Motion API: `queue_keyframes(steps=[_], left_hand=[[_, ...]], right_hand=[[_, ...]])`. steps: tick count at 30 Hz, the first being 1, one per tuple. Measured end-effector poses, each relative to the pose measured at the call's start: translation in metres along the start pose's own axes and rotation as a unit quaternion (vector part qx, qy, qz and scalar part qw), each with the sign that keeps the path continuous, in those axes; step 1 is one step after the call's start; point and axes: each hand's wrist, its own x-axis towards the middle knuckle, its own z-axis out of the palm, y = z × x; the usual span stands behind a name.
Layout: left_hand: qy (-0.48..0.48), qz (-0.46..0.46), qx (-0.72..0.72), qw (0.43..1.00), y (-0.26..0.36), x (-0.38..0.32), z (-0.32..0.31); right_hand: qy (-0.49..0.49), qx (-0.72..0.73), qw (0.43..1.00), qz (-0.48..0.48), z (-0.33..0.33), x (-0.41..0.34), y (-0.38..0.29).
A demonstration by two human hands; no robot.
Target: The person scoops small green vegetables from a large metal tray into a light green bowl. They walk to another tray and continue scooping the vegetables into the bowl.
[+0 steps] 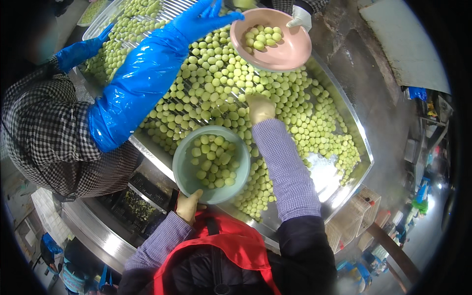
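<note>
My left hand (pixel 189 206), in a pale glove, grips the near-left rim of a light green bowl (pixel 180 167). Several round green fruits (pixel 214 158) lie inside it, and the bowl overlaps the near side of a metal sorting tray. My right hand (pixel 261 108), also pale-gloved, reaches down among the loose green fruits (pixel 210 88) in the middle of the tray. Its fingertips point away from me and are mostly hidden, so whether they hold a fruit is unclear.
Across the tray, a co-worker's white-gloved hand (pixel 300 18) holds a pink bowl (pixel 295 48) with green fruits. On the left, another co-worker's blue-gloved arm (pixel 143 77) extends over the slatted bed. The tray's metal rim (pixel 359 121) rises on the right; plastic crates (pixel 354 212) stand beyond it.
</note>
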Motion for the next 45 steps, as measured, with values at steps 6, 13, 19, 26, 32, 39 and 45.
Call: queue_keyframes(steps=[6,13,19,26,32,39,45], left_hand=[[-0.008,-0.026,-0.017,0.999,-0.001,0.002,-0.002],[0.010,-0.053,-0.029,0.998,-0.001,0.008,0.000],[-0.011,-0.003,-0.073,0.997,0.033,-0.016,-0.009],[-0.091,0.285,-0.082,0.951,0.153,-0.039,-0.026],[0.003,0.352,-0.099,0.931,0.281,0.001,0.017],[0.082,0.460,0.028,0.883,0.367,0.052,0.059],[0.262,0.436,0.208,0.836,0.385,0.094,0.086]], right_hand=[[0.179,-0.091,0.977,-0.075,0.015,0.037,-0.004],[0.085,0.123,0.943,-0.298,0.012,-0.122,0.009],[0.178,0.321,0.902,-0.229,0.047,-0.221,0.077],[0.221,0.364,0.904,-0.026,0.106,-0.327,0.156],[0.260,0.438,0.860,0.016,0.172,-0.378,0.149],[0.243,0.469,0.849,-0.002,0.219,-0.391,0.120],[0.314,0.397,0.860,0.058,0.253,-0.399,0.096]])
